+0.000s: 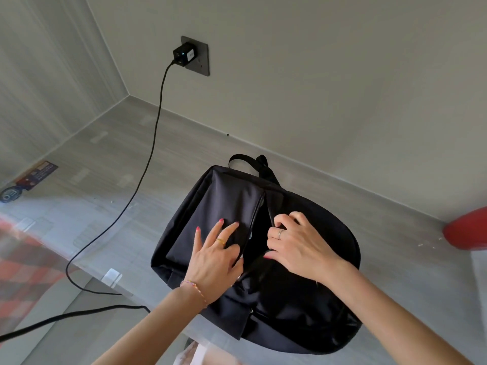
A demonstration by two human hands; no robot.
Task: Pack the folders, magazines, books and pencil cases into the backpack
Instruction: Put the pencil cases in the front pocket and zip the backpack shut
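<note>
A black backpack [229, 198] lies on the grey desk [105, 159], its carry loop toward the back wall. A zip opening runs down its middle and gapes a little. My left hand [214, 255] rests on the left panel with fingers spread, its thumb at the edge of the opening. My right hand [297, 246] is on the right side of the opening, fingers curled round the fabric edge by the zip. What is inside the backpack is hidden. No folders, magazines, books or pencil cases are in view.
A black charger [184, 54] sits in a wall socket; its cable [147, 164] trails down across the desk to the front left edge. A printed card [37, 175] lies far left. A red object [466, 230] is at the right edge.
</note>
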